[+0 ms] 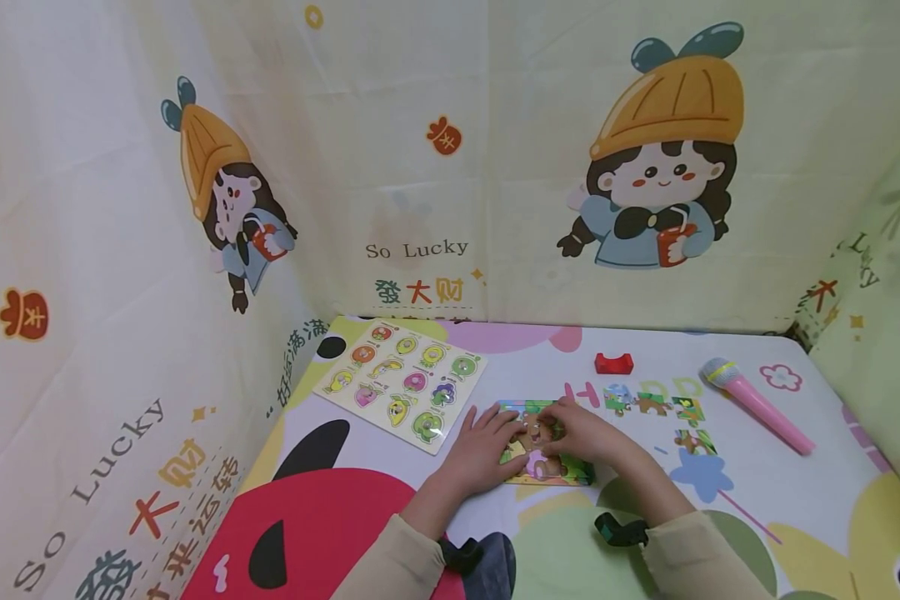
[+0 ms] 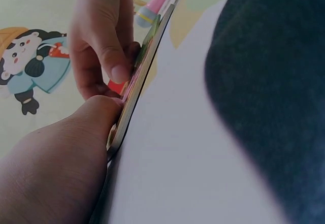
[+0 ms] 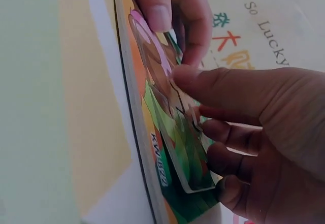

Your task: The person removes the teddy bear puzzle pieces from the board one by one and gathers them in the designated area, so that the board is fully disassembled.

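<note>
A small jigsaw board (image 1: 547, 477) with a cartoon bear picture lies in front of me. My left hand (image 1: 482, 450) rests on its left side, fingers extended over the picture. On the upper right part, my right hand (image 1: 581, 432) curls its thumb and fingers at a puzzle piece (image 3: 185, 155). That piece, green and brown, sits slightly raised over the dark green base in the right wrist view. Loose jigsaw pieces (image 1: 652, 404), several in number, lie to the right of the board.
A fruit puzzle board (image 1: 378, 408) lies at the back left. Behind the loose pieces is a small red block (image 1: 613, 364). A pink toy microphone (image 1: 768, 412) lies at the right. Printed cloth walls (image 1: 525, 208) enclose the patterned tabletop (image 1: 487, 517).
</note>
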`<action>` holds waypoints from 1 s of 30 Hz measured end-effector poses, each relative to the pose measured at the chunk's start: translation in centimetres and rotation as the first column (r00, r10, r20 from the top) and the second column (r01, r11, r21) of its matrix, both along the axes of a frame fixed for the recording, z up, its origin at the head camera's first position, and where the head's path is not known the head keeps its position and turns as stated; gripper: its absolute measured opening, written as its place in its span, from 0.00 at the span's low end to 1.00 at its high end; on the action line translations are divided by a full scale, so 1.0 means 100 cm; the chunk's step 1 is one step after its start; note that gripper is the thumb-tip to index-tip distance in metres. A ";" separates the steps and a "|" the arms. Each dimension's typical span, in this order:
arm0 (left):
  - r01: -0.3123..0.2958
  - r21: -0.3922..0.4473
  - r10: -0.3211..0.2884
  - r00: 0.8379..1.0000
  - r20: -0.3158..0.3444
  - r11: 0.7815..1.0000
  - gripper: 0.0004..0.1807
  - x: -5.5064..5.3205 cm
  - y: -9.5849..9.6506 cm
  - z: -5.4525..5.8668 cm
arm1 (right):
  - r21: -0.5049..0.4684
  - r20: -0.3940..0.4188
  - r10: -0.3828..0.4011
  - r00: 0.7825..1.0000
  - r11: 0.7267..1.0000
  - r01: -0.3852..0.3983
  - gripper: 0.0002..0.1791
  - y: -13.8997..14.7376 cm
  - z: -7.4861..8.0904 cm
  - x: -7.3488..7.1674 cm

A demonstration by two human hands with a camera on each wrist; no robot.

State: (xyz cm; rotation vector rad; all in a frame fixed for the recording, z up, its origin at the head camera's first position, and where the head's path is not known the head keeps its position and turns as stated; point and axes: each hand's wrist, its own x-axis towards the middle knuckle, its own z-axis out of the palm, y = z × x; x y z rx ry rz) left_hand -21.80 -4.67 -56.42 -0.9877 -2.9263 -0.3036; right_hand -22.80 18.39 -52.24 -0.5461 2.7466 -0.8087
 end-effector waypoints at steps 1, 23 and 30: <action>-0.001 -0.002 0.001 1.000 0.001 1.000 0.31 0.000 0.000 0.000 | 0.006 -0.001 -0.006 1.000 1.000 0.006 0.28 0.000 0.000 0.001; -0.014 -0.002 0.014 1.000 0.014 1.000 0.31 0.000 0.000 -0.001 | 0.000 0.091 -0.065 0.994 0.998 0.066 0.29 -0.005 -0.001 -0.003; -0.012 0.013 0.012 1.000 0.011 1.000 0.30 0.000 0.000 0.000 | -0.023 0.088 -0.067 0.994 0.997 0.069 0.31 -0.005 -0.001 -0.003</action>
